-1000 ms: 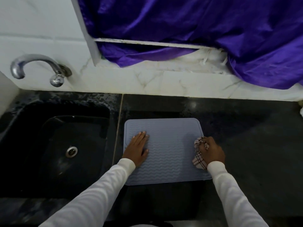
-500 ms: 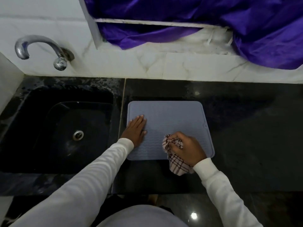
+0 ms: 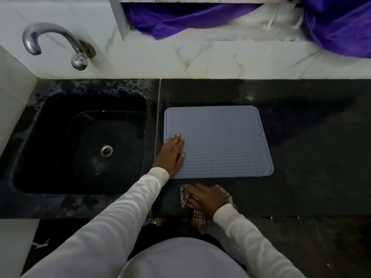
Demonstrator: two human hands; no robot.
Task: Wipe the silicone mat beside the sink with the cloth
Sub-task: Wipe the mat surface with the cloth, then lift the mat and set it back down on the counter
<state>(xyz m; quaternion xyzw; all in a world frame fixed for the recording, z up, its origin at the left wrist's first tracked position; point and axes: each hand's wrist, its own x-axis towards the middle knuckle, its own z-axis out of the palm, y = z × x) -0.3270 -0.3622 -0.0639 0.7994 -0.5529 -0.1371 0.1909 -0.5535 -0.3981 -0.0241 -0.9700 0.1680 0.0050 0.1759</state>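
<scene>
Fingers (image 3: 191, 198) with cloth (image 3: 185, 194) now off mat (image 3: 220, 141)

Grey-blue wave-ribbed mat (image 3: 220, 141), black sink (image 3: 50, 127), purple curtain (image 3: 331, 23), and a cloth (image 3: 185, 194) seemingly red-and-white checked.

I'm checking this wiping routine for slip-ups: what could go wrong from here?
1. The right hand grips the cloth on the counter in front of the silicone mat, so a stroke here would likely miss the mat.
2. Only the left hand presses the mat's sink-side edge; the far side might shift or buckle under a hard wipe.
</scene>
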